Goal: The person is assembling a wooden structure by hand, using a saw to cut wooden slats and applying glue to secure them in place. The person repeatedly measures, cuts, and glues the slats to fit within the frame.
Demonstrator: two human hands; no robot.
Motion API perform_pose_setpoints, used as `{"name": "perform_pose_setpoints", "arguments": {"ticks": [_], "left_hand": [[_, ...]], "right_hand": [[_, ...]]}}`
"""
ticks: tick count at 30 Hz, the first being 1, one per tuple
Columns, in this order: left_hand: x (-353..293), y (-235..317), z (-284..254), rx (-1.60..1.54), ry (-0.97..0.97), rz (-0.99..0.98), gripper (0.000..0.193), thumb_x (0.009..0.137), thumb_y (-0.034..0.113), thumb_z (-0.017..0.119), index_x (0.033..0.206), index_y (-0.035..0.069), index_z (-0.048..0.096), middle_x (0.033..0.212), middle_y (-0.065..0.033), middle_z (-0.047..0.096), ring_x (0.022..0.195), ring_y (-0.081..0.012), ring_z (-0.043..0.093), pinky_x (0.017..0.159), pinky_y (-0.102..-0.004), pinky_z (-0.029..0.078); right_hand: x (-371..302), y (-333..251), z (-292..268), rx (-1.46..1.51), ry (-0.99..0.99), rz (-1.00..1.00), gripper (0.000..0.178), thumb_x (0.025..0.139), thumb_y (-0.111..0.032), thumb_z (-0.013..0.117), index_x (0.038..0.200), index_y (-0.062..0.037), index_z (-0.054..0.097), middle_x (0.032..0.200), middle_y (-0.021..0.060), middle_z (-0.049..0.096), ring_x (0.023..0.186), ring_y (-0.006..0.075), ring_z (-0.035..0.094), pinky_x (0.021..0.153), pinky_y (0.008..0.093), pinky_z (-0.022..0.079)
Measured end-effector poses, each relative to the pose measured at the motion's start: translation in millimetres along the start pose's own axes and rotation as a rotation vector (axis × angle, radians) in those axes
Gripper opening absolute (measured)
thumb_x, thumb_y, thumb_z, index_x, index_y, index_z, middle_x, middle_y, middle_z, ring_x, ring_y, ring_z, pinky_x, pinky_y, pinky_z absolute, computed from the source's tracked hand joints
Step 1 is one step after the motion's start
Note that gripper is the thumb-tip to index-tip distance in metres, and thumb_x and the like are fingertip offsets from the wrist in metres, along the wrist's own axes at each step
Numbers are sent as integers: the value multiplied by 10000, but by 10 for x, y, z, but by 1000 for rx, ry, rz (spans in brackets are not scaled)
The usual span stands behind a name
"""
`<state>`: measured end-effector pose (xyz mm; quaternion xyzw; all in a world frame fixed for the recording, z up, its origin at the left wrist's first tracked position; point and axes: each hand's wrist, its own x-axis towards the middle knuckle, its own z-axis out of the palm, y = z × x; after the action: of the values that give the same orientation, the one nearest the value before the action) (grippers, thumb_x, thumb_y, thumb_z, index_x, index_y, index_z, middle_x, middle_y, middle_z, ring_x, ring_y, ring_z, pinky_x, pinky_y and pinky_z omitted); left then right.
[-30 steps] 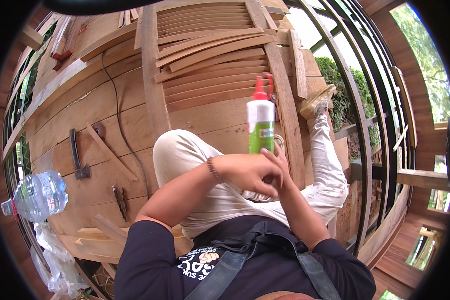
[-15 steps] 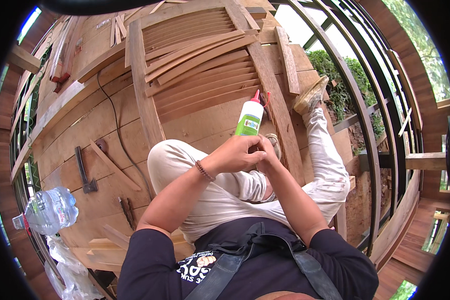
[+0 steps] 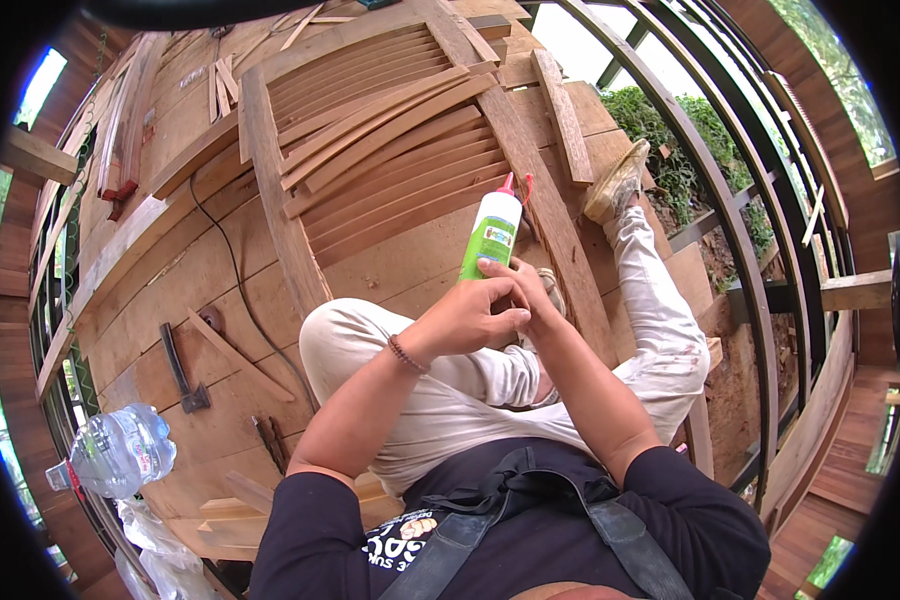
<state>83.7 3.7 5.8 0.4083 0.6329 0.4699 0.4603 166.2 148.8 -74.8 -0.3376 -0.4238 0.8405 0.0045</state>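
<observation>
A: What is being held?

B: A green and white bottle [image 3: 490, 232], held in front of the body, with its red nozzle [image 3: 507, 185] pointed up and away and slanted a little to the right

A: By which hand is it gripped?

B: By the right hand [image 3: 526, 288], which is closed around the lower part, a thumb being laid across the green side

A: And how is the left hand [image 3: 477, 312] placed?

B: It is brought against the bottle's lower end and the right hand, its fingers curled. Whether the bottle is also gripped by it cannot be told, as the palm is hidden

A: What is seen beyond the bottle?

B: A wooden frame [image 3: 554, 245] is laid out there, filled with rows of slats [image 3: 410, 205]; loose strips [image 3: 395, 130] are piled across them

A: And to the left?

B: A dark cord [image 3: 232, 255] is stretched in a curve over the boards. Farther left, a hatchet-like tool [image 3: 183, 372] is seen near a narrow piece of wood [image 3: 242, 357], and a clear water jug [image 3: 125, 452] is seen near the edge of the view
</observation>
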Motion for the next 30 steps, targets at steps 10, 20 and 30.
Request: {"name": "perform_pose_setpoints", "arguments": {"ticks": [10, 20, 30], "left_hand": [[-3, -8, 9, -22, -16, -7, 201, 960, 202, 680, 1048, 22, 692, 1023, -97, 730, 973, -169, 661, 895, -331, 520], [7, -32, 18, -39, -32, 0, 214, 959, 197, 686, 1059, 8, 691, 1031, -106, 729, 982, -171, 663, 911, -331, 517], [1, -6, 25, -48, -38, -19, 231, 959, 208, 688, 1058, 0, 691, 1046, -111, 736, 1006, -177, 667, 934, -333, 509]], "right_hand": [[56, -32, 21, -53, 7, -30, 401, 930, -285, 753, 1186, 4, 643, 985, 125, 721, 821, 222, 726, 739, 362, 595], [122, 0, -19, 8, 4, -6, 387, 943, -290, 738, 1168, 14, 661, 994, 135, 730, 823, 232, 729, 743, 364, 593], [213, 27, -44, 69, 5, 27, 380, 958, -274, 713, 1181, 27, 647, 998, 168, 727, 839, 281, 739, 755, 413, 608]]}}
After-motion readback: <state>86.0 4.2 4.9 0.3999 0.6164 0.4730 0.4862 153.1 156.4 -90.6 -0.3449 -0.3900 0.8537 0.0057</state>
